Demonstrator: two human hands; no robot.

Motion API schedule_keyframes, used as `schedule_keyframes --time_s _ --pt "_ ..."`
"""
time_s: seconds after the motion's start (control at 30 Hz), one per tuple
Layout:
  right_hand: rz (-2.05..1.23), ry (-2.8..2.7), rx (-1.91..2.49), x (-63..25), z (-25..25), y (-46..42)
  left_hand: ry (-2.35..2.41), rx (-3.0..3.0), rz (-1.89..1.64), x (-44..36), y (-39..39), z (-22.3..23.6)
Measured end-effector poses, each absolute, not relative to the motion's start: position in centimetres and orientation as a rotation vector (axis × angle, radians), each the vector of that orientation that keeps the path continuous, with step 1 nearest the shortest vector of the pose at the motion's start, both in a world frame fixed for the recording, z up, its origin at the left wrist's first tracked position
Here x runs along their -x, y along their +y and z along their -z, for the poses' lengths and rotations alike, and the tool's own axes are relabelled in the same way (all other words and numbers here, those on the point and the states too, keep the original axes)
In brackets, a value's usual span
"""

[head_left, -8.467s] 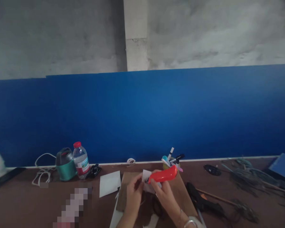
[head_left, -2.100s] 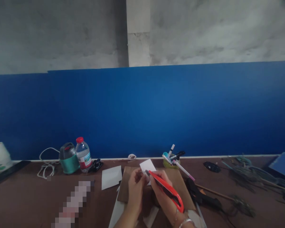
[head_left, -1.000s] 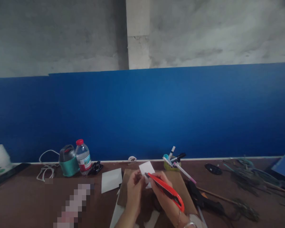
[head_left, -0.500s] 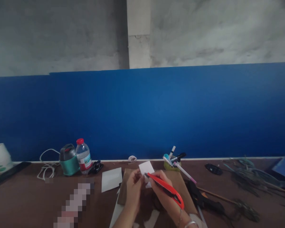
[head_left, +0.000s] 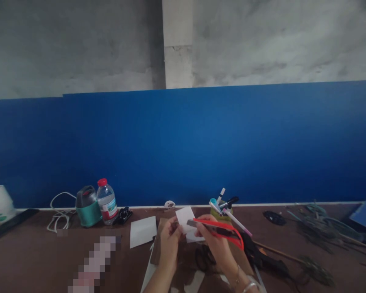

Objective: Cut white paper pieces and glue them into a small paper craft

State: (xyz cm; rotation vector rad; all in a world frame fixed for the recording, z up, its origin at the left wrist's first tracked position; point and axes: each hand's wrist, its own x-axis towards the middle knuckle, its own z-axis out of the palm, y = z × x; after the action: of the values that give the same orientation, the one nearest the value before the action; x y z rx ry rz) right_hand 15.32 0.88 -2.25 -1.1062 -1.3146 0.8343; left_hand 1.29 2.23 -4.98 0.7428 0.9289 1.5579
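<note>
the left grip (head_left: 169, 244) pinches the small white paper (head_left: 183, 215) along its near left side, and the right grip (head_left: 215, 243) is closed round the red cutter (head_left: 238, 237), whose bare blade (head_left: 192, 222) points across the paper towards the left fingertips. that closeness looks like the main danger: should the blade skid off the paper, it could run straight into the left grip. whether the edge touches the paper i cannot tell.

the paper seems to be up in the air between the two grips, above the brown board (head_left: 163, 260), so with little behind it, it could bend, tear or slip from the pinch under a push. another pale flap (head_left: 195, 236) shows just under the blade, by the right fingertips; it could be nicked by accident if the blade goes too deep. below and between the grips lie dark looped handles (head_left: 202, 258), likely scissors, which a dropping wrist could knock. just beyond the right grip, the pen holder (head_left: 215, 213) could catch a wide swing and tip its pens onto the desk (head_left: 131, 268).
</note>
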Motion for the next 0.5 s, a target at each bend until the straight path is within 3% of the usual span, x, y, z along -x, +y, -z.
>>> schedule_keyframes --time_s 0.23,0.5 --pt "-0.948 -1.135 1.127 -14.7 1.9 0.6 0.936 -0.782 -1.589 -1.4 1.9 4.8" --pt "-0.749 -1.233 1.135 -14.1 3.3 0.8 0.916 -0.832 -1.667 -1.6 2.7 6.0"
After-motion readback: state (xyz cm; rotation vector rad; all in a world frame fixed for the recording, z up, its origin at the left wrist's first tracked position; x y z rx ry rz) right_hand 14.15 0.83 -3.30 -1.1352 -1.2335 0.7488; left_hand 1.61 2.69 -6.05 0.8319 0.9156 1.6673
